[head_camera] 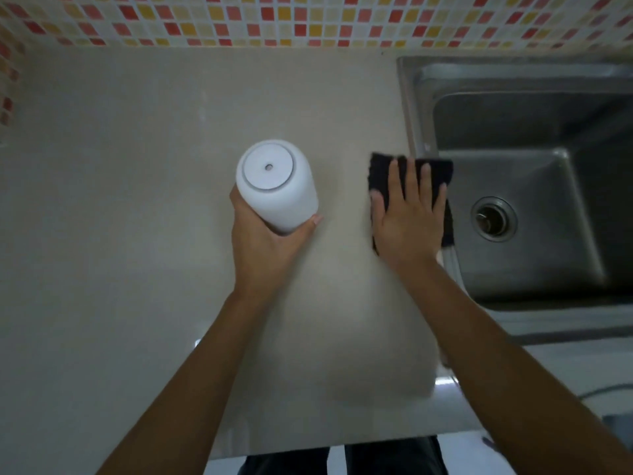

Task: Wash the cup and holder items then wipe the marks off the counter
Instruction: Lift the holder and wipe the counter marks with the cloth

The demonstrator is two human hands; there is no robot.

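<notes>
Beige kitchen counter [120, 234], smooth, running from the near edge back to a tiled wall. Nearest in, two bare forearms reaching up from the bottom. Left hand [263, 248] wrapped around a white cup [275, 185], fingers and thumb curled round its lower side, thumb tip showing at the right. Cup turned bottom-up toward the camera, round recessed base with a small hole in the middle; can't tell if lifted off the counter or resting on it. Right hand [407, 214] flat on a dark cloth [435, 173], fingers straight and slightly spread, pressing it down at the counter's right edge, just beside the sink. Cloth hanging partly over the sink rim, a bit blurred at the sides. Cup and cloth apart, bare counter between them. Steel sink [424, 97] to the right, drain [493, 219] in the basin. Farthest back, mosaic wall [308, 18] in red, orange, yellow and white squares. No holder spotted.
</notes>
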